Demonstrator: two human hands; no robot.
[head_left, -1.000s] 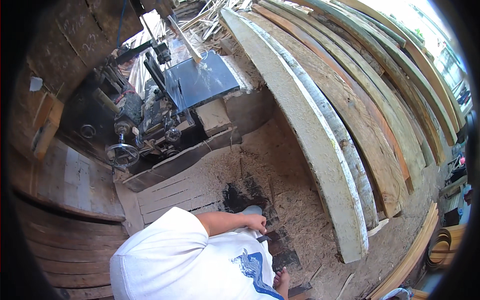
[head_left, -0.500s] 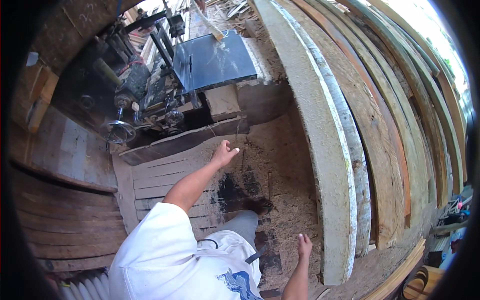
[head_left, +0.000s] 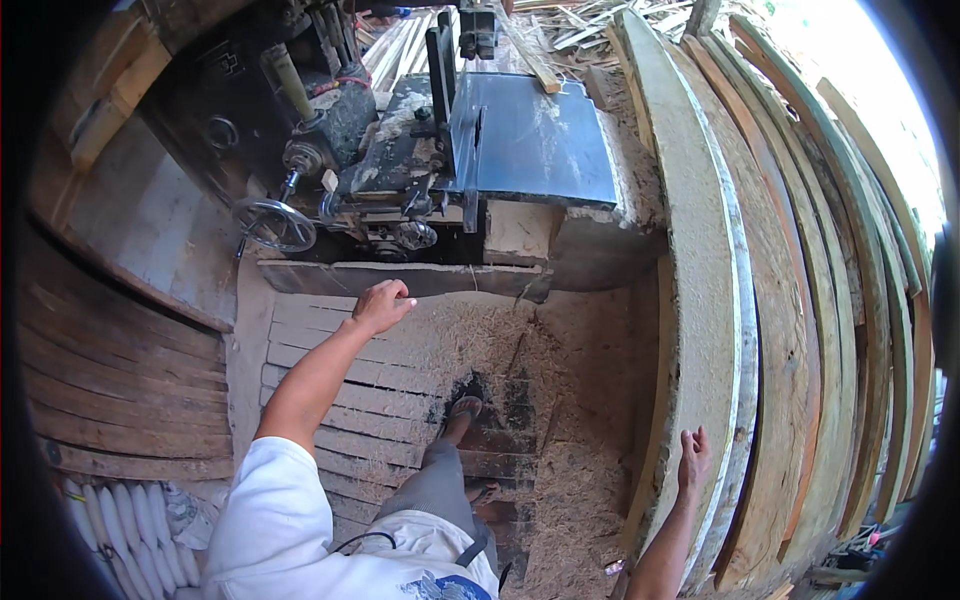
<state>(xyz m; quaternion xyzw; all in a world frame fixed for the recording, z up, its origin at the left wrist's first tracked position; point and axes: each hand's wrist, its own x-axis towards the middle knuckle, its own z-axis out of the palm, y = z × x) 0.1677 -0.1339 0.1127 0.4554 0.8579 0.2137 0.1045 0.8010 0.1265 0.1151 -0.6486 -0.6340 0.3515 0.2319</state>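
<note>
My left hand (head_left: 383, 306) hangs in the air over the sawdust-covered floor, in front of a saw machine's base. Its fingers are loosely bent, with a gap at the thumb, and nothing is in it. The saw's blue-grey metal table (head_left: 545, 140) lies beyond it, dusted with sawdust. At the table's far edge rests the end of a wooden strip (head_left: 536, 62). A metal handwheel (head_left: 275, 224) sticks out to the left of that table. My right hand (head_left: 694, 460) is raised and empty, its fingers partly extended. It appears over a thick sawdust-covered plank (head_left: 700, 260); contact cannot be made out.
Long boards (head_left: 765, 340) stand side by side along the right. A low board (head_left: 400, 280) edges the saw's base. The slatted wooden floor (head_left: 340, 395) carries loose sawdust. Curved wooden slats (head_left: 130, 390) lie at left, above pale rounded bundles (head_left: 130, 530). Offcuts (head_left: 590, 25) are piled at the back.
My view has turned, and the saw now sits nearer and further right. I have stepped forward, with a sandalled foot now showing. My right hand has moved from over the floor to the plank.
</note>
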